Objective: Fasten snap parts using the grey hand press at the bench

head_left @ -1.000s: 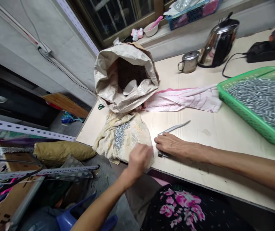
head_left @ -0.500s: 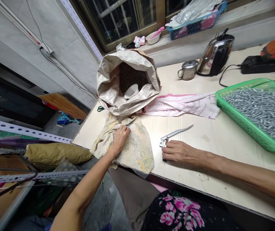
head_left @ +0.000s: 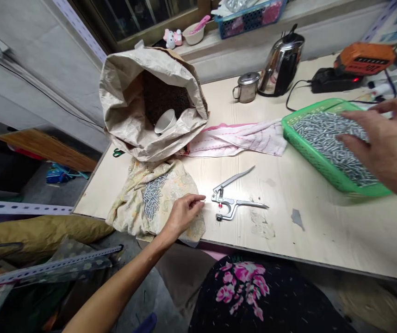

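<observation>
While the right hand [head_left: 391, 138] is hovering, well spread, over the green plastic basket [head_left: 310, 156], the left hand [head_left: 183, 211], grip unclear, is facing snap pliers [head_left: 233, 202] near the tabletop's [head_left: 309, 245] front edge.

Head-worn view, forward and downward

The pins [head_left: 326, 141] and pliers [head_left: 233, 202] are shiny metal, the basket [head_left: 304, 151] glossy plastic, the floral cloth [head_left: 176, 186] matt and wrinkled.

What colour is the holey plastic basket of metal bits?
The rectangular plastic basket is green; the head view shows it best.
</observation>
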The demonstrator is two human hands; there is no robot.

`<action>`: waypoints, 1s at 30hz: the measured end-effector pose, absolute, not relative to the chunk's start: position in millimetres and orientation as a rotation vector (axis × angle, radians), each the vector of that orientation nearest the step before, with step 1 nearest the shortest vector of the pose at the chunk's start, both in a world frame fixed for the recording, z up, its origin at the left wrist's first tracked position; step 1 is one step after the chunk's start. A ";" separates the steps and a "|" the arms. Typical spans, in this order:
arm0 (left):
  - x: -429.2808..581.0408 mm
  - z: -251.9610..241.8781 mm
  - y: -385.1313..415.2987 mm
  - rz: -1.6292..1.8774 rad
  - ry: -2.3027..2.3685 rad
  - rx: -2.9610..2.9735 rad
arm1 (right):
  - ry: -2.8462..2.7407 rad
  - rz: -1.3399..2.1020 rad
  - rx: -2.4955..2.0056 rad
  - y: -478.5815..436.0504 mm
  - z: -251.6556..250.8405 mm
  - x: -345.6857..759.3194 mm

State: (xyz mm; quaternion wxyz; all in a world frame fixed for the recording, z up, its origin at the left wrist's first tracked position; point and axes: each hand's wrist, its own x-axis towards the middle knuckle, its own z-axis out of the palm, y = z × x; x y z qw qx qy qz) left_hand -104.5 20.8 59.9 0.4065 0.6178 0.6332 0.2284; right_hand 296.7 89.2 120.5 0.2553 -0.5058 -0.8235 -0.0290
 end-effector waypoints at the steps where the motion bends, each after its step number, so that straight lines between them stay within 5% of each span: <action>1: -94.7 58.0 18.2 0.567 1.560 1.484 | -2.194 -0.149 -1.452 83.4 114.2 292.8; 7: -68.0 36.4 16.8 0.623 1.540 1.089 | -2.563 0.345 -1.136 43.1 48.3 204.1; 12: -62.5 29.9 16.8 0.622 1.597 1.027 | -2.662 0.390 -1.153 39.9 13.2 176.5; 30: -64.3 32.3 31.9 0.255 1.617 1.179 | -2.645 0.374 -1.105 41.4 9.0 179.6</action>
